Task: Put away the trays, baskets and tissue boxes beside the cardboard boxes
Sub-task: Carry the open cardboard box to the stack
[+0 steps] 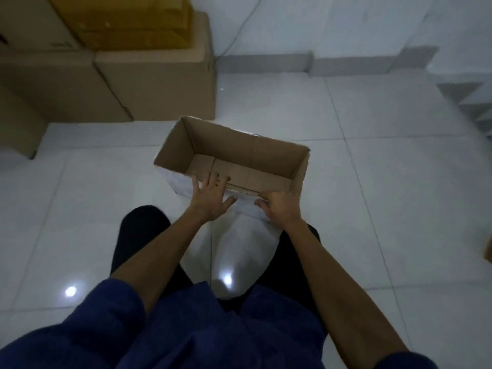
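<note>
An open, empty cardboard tray, brown inside and white outside, sits tilted on the white tiled floor in front of me. My left hand lies on its near wall, fingers spread and hooked over the rim into the tray. My right hand grips the same near wall further right, fingers curled over the edge. Stacked cardboard boxes stand at the upper left, close behind the tray's far left corner.
A yellow-brown box rests on top of the stack. A thin cable runs down the white wall. Grey steps rise at the right. Another brown object peeks in at the right edge.
</note>
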